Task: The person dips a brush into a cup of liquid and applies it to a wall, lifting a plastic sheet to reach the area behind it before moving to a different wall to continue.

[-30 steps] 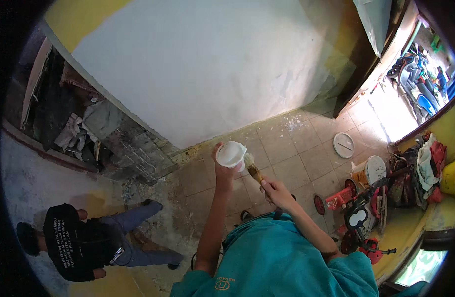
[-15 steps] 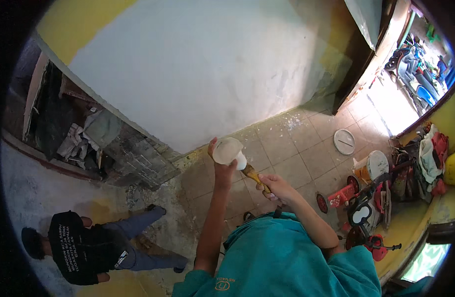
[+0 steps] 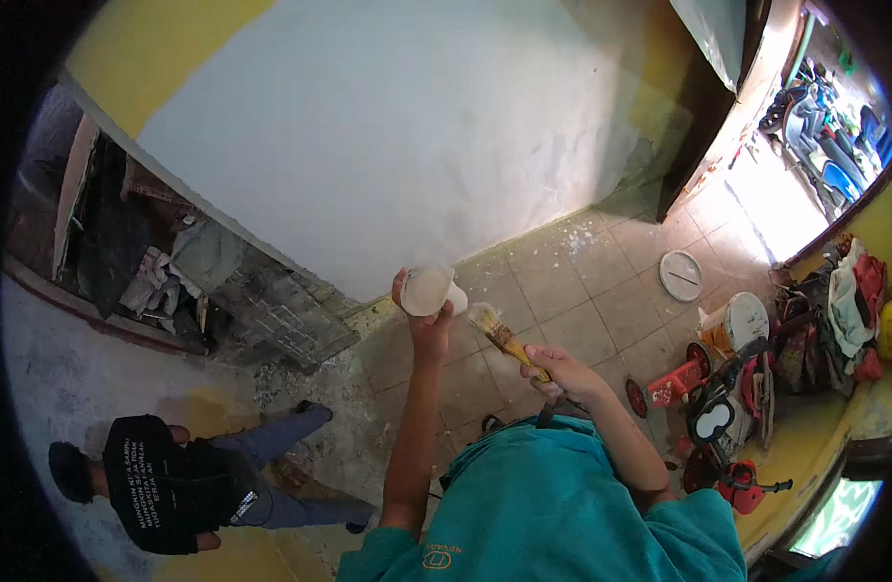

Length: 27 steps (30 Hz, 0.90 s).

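My left hand is closed around a white container, its round top facing up. The container's side shows white toward the right. In my right hand is a paintbrush with a yellow handle, gripped near the handle's end. The brush's pale, whitish bristles point up and left, a short gap away from the container. Both are held in front of a partly white wall whose upper left corner is yellow.
White spots mark the tiled floor along the wall. A round lid lies to the right, near a white bucket and a red ride-on toy. A person in black stands at lower left. Motorbikes show beyond the doorway.
The brush has drawn back from the container toward the right, and its pale bristles now show. My left hand has shifted slightly left with the container.
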Motion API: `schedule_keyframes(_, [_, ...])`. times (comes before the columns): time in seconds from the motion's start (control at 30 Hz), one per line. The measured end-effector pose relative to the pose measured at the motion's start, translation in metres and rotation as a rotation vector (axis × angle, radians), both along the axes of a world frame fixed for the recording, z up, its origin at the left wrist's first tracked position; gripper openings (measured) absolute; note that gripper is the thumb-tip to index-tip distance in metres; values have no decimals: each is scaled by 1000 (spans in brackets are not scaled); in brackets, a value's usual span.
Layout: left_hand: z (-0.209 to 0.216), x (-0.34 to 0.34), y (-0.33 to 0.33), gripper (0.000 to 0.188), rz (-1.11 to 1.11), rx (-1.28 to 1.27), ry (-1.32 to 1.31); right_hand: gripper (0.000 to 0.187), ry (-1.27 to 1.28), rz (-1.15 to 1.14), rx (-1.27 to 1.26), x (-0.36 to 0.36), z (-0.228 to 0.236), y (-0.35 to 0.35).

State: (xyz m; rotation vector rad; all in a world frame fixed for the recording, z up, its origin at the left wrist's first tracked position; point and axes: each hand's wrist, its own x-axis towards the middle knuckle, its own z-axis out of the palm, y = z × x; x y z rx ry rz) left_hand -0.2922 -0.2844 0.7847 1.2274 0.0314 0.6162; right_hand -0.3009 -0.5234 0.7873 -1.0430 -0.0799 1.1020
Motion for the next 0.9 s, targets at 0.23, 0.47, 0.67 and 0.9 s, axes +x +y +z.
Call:
schedule_keyframes(0.23, [13,-5,-31,81,-160,192,-26,29,-177,-33,-276,-4,-22,7])
schedule_keyframes(0.47, [-39,-7,-9,68,5,-33,302,40,-420,-79,-292,-6,-17,-2])
schedule_keyframes(0.67, [-48,18,17,89,175,217,173,40,-303,-268,-157,6,-44,-40])
schedule_keyframes(0.9, [-43,52,-13,86,298,344,115,39,117,-503,-253,75,-79,-97])
